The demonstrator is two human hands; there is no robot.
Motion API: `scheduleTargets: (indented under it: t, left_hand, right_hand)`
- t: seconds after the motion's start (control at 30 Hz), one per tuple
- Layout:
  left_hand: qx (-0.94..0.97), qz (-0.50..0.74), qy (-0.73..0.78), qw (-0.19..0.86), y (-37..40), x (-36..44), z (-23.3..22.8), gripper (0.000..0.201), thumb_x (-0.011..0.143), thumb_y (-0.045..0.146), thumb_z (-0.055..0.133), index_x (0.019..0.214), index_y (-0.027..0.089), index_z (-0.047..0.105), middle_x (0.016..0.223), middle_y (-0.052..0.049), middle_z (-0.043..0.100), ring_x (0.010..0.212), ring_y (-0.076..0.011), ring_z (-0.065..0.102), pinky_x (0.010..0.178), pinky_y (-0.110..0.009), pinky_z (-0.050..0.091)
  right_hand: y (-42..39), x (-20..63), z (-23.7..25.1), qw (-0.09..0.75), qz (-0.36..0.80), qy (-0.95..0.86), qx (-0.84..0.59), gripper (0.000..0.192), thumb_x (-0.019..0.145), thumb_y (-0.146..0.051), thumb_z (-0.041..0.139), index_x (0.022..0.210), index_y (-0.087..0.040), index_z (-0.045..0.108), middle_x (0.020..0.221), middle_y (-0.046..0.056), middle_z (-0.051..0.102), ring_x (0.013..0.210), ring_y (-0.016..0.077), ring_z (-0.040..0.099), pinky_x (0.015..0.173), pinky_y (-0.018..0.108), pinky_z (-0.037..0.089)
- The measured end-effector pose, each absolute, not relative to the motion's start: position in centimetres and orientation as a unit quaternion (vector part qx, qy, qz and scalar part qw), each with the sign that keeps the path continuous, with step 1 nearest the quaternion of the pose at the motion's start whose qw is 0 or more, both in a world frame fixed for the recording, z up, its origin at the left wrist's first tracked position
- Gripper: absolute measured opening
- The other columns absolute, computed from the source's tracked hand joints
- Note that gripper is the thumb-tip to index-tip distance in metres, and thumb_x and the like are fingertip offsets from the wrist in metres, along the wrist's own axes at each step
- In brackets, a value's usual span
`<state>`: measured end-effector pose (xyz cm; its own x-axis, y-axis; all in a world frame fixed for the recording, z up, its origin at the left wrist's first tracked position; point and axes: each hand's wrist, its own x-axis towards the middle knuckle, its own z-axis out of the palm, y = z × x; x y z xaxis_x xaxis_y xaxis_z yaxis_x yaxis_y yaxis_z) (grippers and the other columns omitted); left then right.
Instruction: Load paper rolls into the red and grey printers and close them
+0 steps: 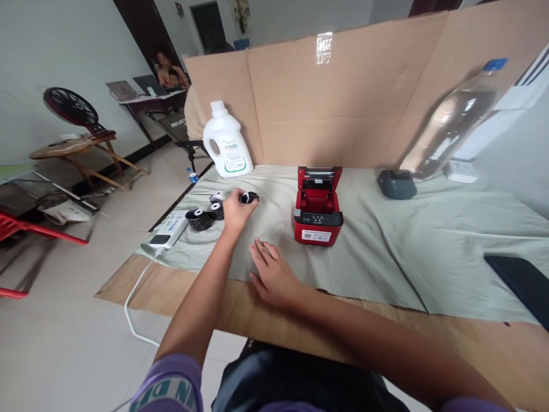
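My left hand (237, 214) is closed around a small black roll (249, 198), held just above the cloth. Beside it on the left are several similar rolls (199, 219), dark on the outside with white round cores. My right hand (275, 271) rests low over the cloth, palm down, its fingers stretched out and nothing in them. To the right of both hands, a red printer (318, 214) stands with its lid raised, showing the red compartment inside. Its dark front panel has small buttons, and a white label with a code is stuck below.
A white power strip (169, 230) with a cable lies at the left edge. A white jug (227, 143) stands before the cardboard wall (330, 103). At right are a large clear bottle (454, 123), a dark grey device (397, 184) and a black phone (521, 283). A person sits in the background.
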<state>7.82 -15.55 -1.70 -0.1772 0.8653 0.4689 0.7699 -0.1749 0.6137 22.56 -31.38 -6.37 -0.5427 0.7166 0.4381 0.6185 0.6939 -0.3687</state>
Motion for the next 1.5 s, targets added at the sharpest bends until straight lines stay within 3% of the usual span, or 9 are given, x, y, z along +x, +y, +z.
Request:
scheduleTargets:
  t: [0.2,0.33,0.53,0.97,1.17,1.33,1.5]
  left_hand:
    - [0.675,0.216,0.704,0.056,-9.9,4.0,1.2,0.031,0.064,0.034,0.075,0.092,0.021,0.073,0.087,-0.003,0.074,0.081,-0.0213,0.065,0.072,-0.029,0.048]
    - [0.686,0.089,0.722,0.018,-6.9,3.4,2.8,0.039,0.059,0.033,0.079,0.097,0.025,0.077,0.099,-0.007,0.075,0.092,-0.0284,0.066,0.076,-0.034,0.050]
    - [0.683,0.017,0.730,0.016,-5.4,4.4,1.9,0.036,0.060,0.032,0.079,0.095,0.023,0.078,0.103,-0.011,0.075,0.098,-0.0341,0.067,0.081,-0.039,0.052]
    - [0.687,0.016,0.726,-0.031,-6.6,4.6,-1.0,0.040,0.073,0.044,0.070,0.110,0.027,0.075,0.105,-0.012,0.073,0.112,-0.0341,0.060,0.095,-0.043,0.044]
    - [0.683,0.050,0.727,-0.055,-7.8,4.3,-1.9,0.051,0.080,0.052,0.062,0.125,0.028,0.067,0.128,-0.014,0.062,0.122,-0.0360,0.051,0.099,-0.046,0.039]
    - [0.674,0.114,0.727,-0.057,-8.8,4.5,-2.4,0.063,0.082,0.053,0.061,0.139,0.026,0.055,0.130,-0.016,0.061,0.125,-0.0373,0.049,0.101,-0.047,0.037]
    - [0.669,0.203,0.712,-0.062,-9.7,4.6,-1.9,0.055,0.088,0.051,0.054,0.133,0.022,0.061,0.130,-0.015,0.063,0.124,-0.0361,0.050,0.101,-0.046,0.037]
  right_hand:
    - [-30.8,22.5,-7.0,0.274,0.130,-0.860,-0.410,0.062,0.093,-0.025,0.047,0.149,0.000,0.037,0.155,0.026,0.036,0.139,0.0352,0.038,0.111,0.055,0.038]
    - [-30.9,22.5,-7.1,0.270,0.140,-0.861,-0.408,0.062,0.092,-0.024,0.047,0.149,0.000,0.038,0.156,0.025,0.036,0.138,0.0357,0.039,0.111,0.055,0.038]
    - [-30.8,22.5,-7.1,0.261,0.160,-0.857,-0.415,0.064,0.091,-0.025,0.049,0.149,-0.002,0.037,0.156,0.025,0.037,0.137,0.0359,0.039,0.111,0.056,0.038]
    - [-30.8,22.5,-7.1,0.250,0.164,-0.858,-0.417,0.064,0.091,-0.026,0.048,0.150,-0.003,0.036,0.156,0.024,0.036,0.137,0.0357,0.038,0.111,0.055,0.037]
    - [-30.8,22.6,-7.0,0.245,0.160,-0.861,-0.416,0.064,0.092,-0.028,0.048,0.150,-0.002,0.036,0.155,0.025,0.037,0.136,0.0361,0.039,0.111,0.055,0.037]
    - [-30.9,22.6,-7.1,0.245,0.155,-0.861,-0.418,0.065,0.092,-0.029,0.049,0.150,-0.003,0.036,0.156,0.025,0.036,0.137,0.0366,0.038,0.111,0.057,0.037]
    - [-30.8,22.7,-7.2,0.246,0.161,-0.859,-0.420,0.066,0.092,-0.031,0.050,0.151,-0.004,0.035,0.157,0.024,0.035,0.138,0.0359,0.038,0.112,0.055,0.036]
